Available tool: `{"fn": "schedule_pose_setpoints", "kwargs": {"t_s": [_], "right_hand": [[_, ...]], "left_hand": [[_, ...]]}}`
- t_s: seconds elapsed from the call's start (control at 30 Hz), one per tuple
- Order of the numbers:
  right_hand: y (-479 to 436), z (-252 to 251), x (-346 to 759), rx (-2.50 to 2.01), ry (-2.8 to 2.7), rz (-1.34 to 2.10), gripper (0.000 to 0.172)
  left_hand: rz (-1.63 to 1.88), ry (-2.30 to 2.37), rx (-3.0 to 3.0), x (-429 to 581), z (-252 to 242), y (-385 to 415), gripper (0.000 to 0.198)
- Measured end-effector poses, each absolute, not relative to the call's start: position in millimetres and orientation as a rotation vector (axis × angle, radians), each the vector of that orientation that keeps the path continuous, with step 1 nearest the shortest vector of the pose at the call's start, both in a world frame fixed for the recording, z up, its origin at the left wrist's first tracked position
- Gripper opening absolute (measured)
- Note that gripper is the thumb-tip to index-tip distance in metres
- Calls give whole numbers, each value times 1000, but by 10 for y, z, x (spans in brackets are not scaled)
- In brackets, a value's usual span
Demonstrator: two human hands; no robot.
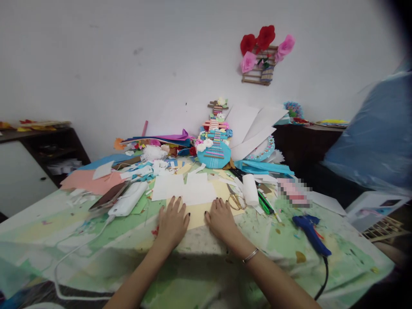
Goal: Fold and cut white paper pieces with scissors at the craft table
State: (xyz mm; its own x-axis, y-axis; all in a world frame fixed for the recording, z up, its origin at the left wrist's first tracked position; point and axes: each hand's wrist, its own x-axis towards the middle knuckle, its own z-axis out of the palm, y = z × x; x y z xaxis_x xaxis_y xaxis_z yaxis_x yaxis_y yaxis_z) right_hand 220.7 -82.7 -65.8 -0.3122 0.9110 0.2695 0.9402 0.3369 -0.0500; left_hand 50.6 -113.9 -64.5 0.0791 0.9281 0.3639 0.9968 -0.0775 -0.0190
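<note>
My left hand (173,221) lies palm down with fingers spread at the left side of a cream paper sheet (196,216). On the right side of that sheet rests my right hand (221,218), also flat, its fingers a little apart. White paper pieces (199,192) lie on the cream sheet just past my fingertips. Gold-handled scissors (237,201) are close beyond my right hand, beside a white roll (250,190). A green utility knife (264,203) lies right of the roll. Neither hand holds anything.
A blue glue gun (311,234) with a black cord lies at the right. A white power strip (128,199) and a dark phone-like slab (108,196) are at the left. Behind stand a blue guitar-shaped craft (214,154), paper scraps and large white sheets (251,128).
</note>
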Motion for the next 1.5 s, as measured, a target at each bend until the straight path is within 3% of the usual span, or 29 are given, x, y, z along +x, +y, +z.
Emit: {"fn": "schedule_pose_setpoints", "kwargs": {"t_s": [0.27, 0.57, 0.8, 1.5], "right_hand": [[-910, -682, 1883, -1125, -2629, -46, 48], [-915, -738, 1885, -1156, -2531, 75, 50], [-853, -714, 2049, -1351, -2478, 111, 64], [-788, -670, 2462, -1569, -2391, 53, 64]], "left_hand": [[-270, -1921, -2238, 481, -783, -1045, 45], [-173, -1860, -2325, 452, -789, -1028, 50], [-194, -1897, -2291, 466, -733, -1057, 47], [-172, -1880, -2158, 309, -606, -1139, 44]]}}
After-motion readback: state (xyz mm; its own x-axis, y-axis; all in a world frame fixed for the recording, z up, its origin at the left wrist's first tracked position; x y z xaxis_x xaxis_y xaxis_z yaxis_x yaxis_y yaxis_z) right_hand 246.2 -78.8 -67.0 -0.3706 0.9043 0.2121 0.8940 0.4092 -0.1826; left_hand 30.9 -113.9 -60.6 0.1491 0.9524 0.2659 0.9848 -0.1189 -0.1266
